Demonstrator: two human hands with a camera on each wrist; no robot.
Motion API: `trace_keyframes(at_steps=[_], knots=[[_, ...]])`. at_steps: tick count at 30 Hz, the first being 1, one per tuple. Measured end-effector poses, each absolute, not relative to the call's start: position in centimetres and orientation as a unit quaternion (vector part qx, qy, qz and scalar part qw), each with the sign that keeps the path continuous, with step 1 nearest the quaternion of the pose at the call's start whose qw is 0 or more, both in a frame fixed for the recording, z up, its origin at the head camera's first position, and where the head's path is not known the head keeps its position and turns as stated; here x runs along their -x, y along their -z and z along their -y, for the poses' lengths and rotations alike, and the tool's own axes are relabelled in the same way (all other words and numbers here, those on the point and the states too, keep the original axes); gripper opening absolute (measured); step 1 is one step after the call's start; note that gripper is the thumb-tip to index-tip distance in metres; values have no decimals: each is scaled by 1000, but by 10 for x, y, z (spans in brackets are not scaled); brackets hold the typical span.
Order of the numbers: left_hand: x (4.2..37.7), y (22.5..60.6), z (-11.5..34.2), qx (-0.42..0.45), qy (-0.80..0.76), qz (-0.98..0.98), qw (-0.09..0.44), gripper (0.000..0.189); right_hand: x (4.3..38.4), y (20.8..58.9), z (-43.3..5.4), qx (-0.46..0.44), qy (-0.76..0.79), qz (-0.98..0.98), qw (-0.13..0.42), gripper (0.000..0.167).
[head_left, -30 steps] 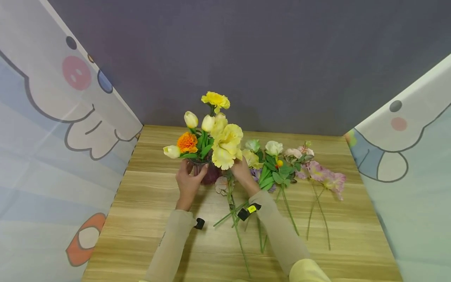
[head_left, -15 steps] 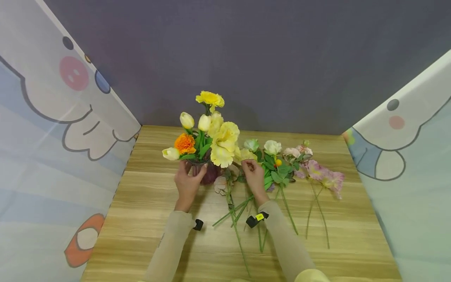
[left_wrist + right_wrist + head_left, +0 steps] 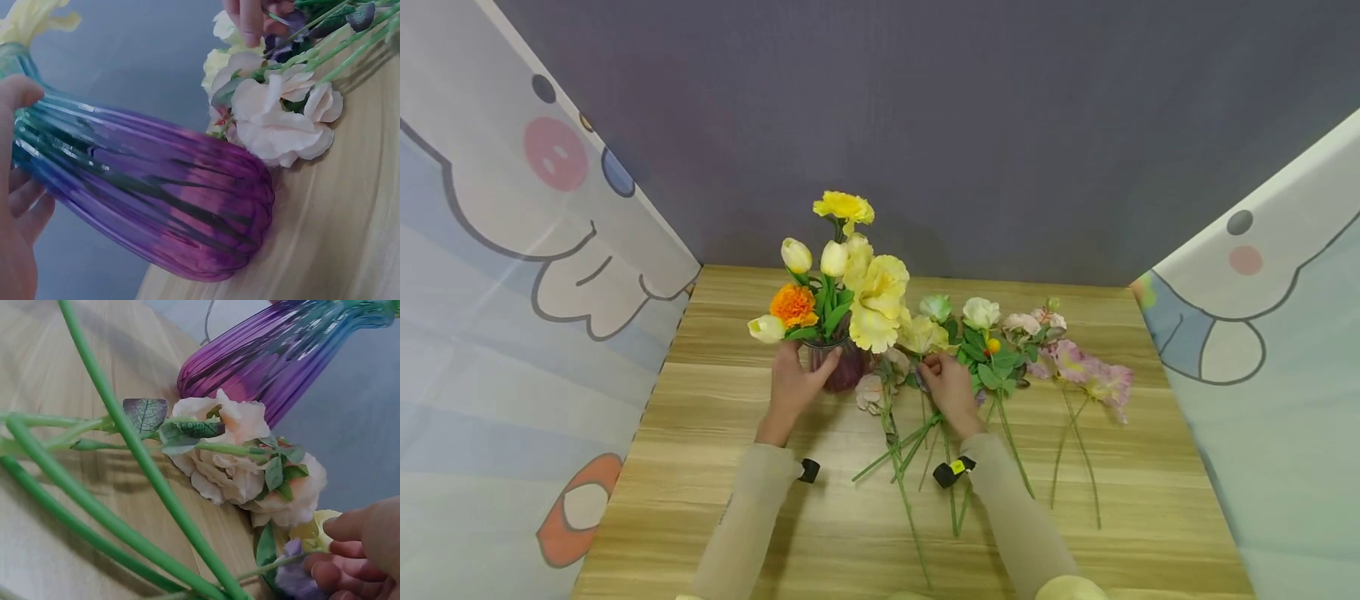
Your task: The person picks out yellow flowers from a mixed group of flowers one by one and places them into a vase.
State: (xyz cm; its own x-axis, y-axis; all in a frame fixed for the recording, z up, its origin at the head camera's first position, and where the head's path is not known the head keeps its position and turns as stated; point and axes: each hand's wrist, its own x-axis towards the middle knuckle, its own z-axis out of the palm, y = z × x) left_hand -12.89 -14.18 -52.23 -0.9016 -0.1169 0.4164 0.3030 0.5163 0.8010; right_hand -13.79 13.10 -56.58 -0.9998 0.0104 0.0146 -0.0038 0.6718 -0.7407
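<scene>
My left hand (image 3: 792, 383) grips the neck of a ribbed glass vase (image 3: 169, 181), which shades from teal to purple and magenta. Yellow-white tulips (image 3: 833, 259), an orange carnation (image 3: 794, 306), a yellow carnation (image 3: 844, 207) and large ruffled yellow blooms (image 3: 878, 304) rise from it, and dark stems show through the glass. To the right of the vase, my right hand (image 3: 951, 387) pinches a thin green stem (image 3: 275, 565) just below a pale yellow flower (image 3: 925, 335). A purple flower (image 3: 297, 572) lies right by those fingers. Pale pink roses (image 3: 225, 456) lie between the vase and this hand.
White roses (image 3: 982, 313) with green leaves and pink-purple flowers (image 3: 1093, 375) lie farther right on the wooden table (image 3: 1150, 483). Several long green stems (image 3: 910, 517) cross towards the front. A grey wall (image 3: 1000, 150) stands behind, with cartoon-printed curtains (image 3: 467, 317) on both sides.
My right hand has drawn back from behind the large yellow bloom, moved right and lowered onto the lying flowers, where it now pinches a stem. My left hand keeps its hold on the vase.
</scene>
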Motion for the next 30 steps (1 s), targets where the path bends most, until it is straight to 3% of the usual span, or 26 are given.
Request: trace_keyframes(at_steps=[3,6,18,25,30], knots=[[131,525,145,90,493,837,220,46,140,569,-128,14,-393,919,-12,24],[131,527,146,106,488,834,234,42,141,570,-126,16,-389,921,-16,26],[126,530,140,114,495,808,298,62,144,576,-127,1,-396,918,-13,24],[122,528,133,82,476,817,316,66,146,568,-133,47,-544,837,-32,22],[119,529,131,60,456,824,332,68,149,549,-134,55,-645,762,-3,29]])
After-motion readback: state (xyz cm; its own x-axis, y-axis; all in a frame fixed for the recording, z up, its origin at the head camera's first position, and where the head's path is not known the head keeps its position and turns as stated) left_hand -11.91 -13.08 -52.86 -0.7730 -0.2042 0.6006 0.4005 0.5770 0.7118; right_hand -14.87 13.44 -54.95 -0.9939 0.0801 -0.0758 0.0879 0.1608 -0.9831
